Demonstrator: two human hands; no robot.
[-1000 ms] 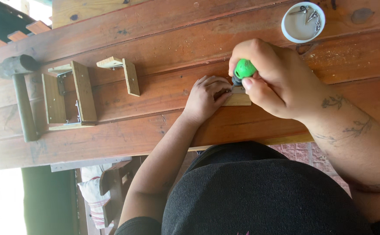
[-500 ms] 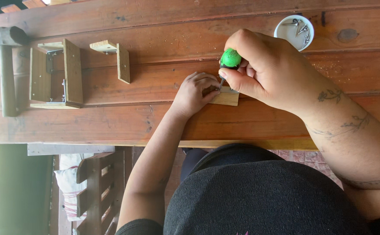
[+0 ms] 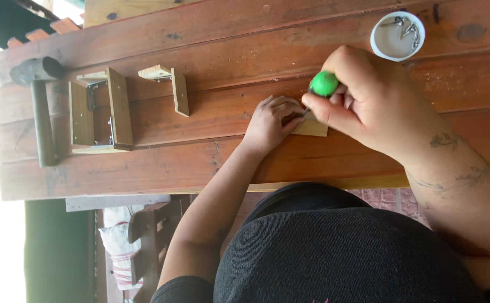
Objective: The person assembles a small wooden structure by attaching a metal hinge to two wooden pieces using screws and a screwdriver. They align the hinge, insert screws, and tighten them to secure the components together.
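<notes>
Green-handled screwdriver [image 3: 324,84] clenched in right hand [image 3: 376,104], left hand [image 3: 271,120] fingers pinning small wood block [image 3: 312,128] mid-desk [image 3: 211,168]; frame [image 3: 100,110] and bracket [image 3: 169,84] built far left, this piece unfinished.

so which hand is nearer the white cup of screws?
Right. The right hand, gripping the green-handled tool, sits just beside the white cup; the left hand is farther off, on the small wood block.

Your fingers [image 3: 281,109] rest on a reddish plank table [image 3: 211,168]. Under them lies a small wood block [image 3: 314,129]; beyond the knuckles a white cup [image 3: 397,35]; well left, a wooden angle piece [image 3: 172,87], box frame [image 3: 100,110] and hammer [image 3: 38,101].
</notes>
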